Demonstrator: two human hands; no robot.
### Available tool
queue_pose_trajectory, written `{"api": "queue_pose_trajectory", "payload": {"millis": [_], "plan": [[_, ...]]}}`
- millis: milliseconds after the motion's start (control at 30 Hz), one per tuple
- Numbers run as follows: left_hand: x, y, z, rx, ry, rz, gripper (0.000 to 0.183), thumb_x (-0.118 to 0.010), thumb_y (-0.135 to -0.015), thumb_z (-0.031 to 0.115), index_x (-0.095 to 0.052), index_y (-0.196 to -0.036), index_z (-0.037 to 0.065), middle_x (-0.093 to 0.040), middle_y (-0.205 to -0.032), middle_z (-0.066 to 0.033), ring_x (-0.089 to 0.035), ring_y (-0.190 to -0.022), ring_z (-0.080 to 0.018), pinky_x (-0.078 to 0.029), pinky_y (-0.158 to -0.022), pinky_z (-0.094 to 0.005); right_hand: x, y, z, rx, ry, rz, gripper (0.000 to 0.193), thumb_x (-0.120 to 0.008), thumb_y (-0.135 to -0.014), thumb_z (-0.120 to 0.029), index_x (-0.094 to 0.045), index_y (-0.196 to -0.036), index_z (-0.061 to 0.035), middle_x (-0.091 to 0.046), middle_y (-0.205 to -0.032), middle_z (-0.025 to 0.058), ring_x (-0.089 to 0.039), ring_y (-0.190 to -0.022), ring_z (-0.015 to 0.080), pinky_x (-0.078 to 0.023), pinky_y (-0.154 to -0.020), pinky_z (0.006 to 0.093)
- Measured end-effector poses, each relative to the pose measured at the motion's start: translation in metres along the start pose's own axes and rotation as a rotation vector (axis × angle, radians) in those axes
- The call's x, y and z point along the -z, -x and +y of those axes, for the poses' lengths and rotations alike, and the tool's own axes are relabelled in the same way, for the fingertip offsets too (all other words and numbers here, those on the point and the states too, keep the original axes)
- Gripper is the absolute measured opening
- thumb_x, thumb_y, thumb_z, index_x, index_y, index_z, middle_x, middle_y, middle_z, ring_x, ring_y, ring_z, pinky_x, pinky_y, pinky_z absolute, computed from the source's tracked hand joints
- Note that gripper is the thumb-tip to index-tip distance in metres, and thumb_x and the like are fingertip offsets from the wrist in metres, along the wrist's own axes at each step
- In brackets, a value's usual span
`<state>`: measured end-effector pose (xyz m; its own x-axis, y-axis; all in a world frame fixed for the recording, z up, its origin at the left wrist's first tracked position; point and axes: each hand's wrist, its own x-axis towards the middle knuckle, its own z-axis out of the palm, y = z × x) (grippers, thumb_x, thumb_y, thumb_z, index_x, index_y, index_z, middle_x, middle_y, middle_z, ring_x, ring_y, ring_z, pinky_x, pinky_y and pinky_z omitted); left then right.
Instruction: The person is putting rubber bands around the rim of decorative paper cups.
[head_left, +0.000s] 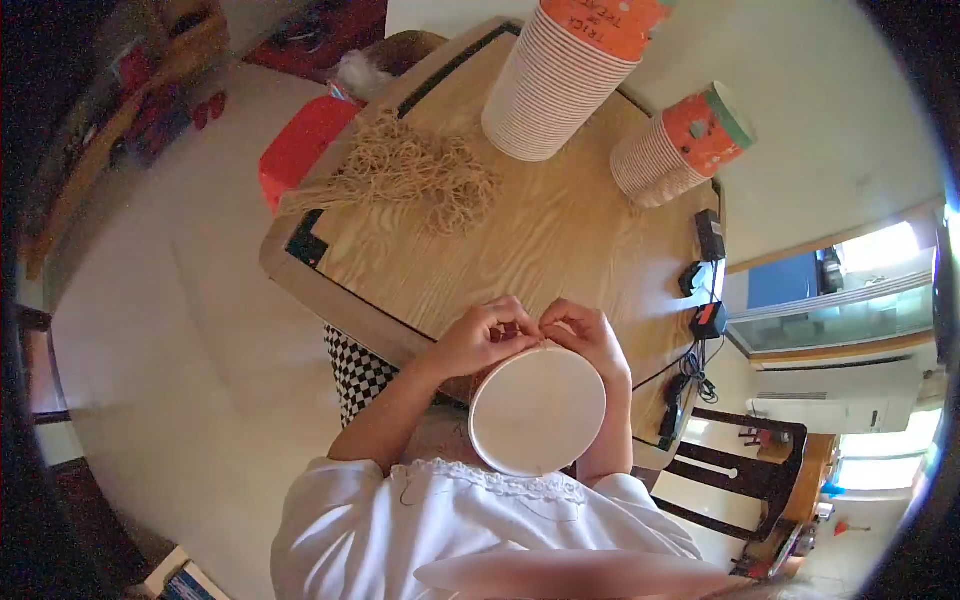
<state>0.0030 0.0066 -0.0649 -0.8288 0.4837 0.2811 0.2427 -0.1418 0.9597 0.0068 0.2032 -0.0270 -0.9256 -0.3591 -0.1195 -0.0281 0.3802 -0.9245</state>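
A round paper bucket (538,412) rests against my body at the table's near edge, its white circular end facing up at me. A sliver of its coloured side shows at the left. My left hand (492,332) and my right hand (586,338) meet at the bucket's far edge, fingertips pinched together and almost touching. What sits between the fingertips is too small to make out. Beyond my hands, to the left, a loose tangle of brown twine (415,172) is spread over the wooden table (540,245).
A tall stack of paper buckets (560,85) and a shorter stack (680,148) stand at the table's far side. Black adapters (709,235) and cables (705,380) line the right edge. A red stool (305,150) is beyond the left edge; a dark chair (740,475) is at right.
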Motion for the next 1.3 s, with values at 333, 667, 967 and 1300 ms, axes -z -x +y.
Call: {"api": "queue_pose_trajectory", "payload": {"millis": [333,667,967,1300], "plan": [[-0.003,-0.007,0.011,0.391,0.385,-0.06,0.009,-0.06,-0.079,0.014,-0.056,-0.078,0.005,-0.055,-0.069,0.0018,-0.052,-0.066,-0.0062,-0.043,-0.062,-0.0218,-0.001,0.004,-0.005,-0.043,-0.166,0.009,0.007,-0.063,-0.076,-0.006,-0.059,-0.077,0.0001,-0.058,-0.075,0.0055,-0.054,-0.077,0.0134,-0.042,-0.07,0.0263],[-0.001,-0.001,0.0,0.089,0.177,0.015,0.009,-0.068,-0.074,0.014,-0.064,-0.077,0.006,-0.054,-0.079,-0.0014,-0.052,-0.076,-0.0097,-0.041,-0.064,-0.0236,-0.003,0.011,-0.005,-0.132,-0.335,0.053,0.008,-0.061,-0.076,-0.006,-0.058,-0.081,0.0,-0.059,-0.077,0.0053,-0.056,-0.073,0.0128,-0.044,-0.066,0.0256],[0.005,-0.003,0.013,-0.144,-0.237,-0.013,0.013,-0.071,-0.068,0.012,-0.065,-0.079,0.011,-0.052,-0.088,-0.005,-0.052,-0.089,-0.0202,-0.043,-0.078,-0.0319,-0.004,0.005,0.002,-0.146,-0.207,-0.072,0.012,-0.06,-0.077,-0.007,-0.06,-0.087,0.0012,-0.062,-0.081,0.0073,-0.058,-0.078,0.0142,-0.046,-0.068,0.0252],[0.003,-0.001,0.011,-0.07,-0.243,0.057,0.015,-0.069,-0.069,0.005,-0.059,-0.079,0.005,-0.051,-0.084,-0.007,-0.056,-0.076,-0.021,-0.046,-0.065,-0.0303,-0.007,0.004,0.006,-0.147,-0.266,0.01,0.01,-0.06,-0.078,-0.005,-0.058,-0.086,0.0003,-0.06,-0.085,0.0063,-0.056,-0.081,0.0142,-0.045,-0.072,0.0257]]}}
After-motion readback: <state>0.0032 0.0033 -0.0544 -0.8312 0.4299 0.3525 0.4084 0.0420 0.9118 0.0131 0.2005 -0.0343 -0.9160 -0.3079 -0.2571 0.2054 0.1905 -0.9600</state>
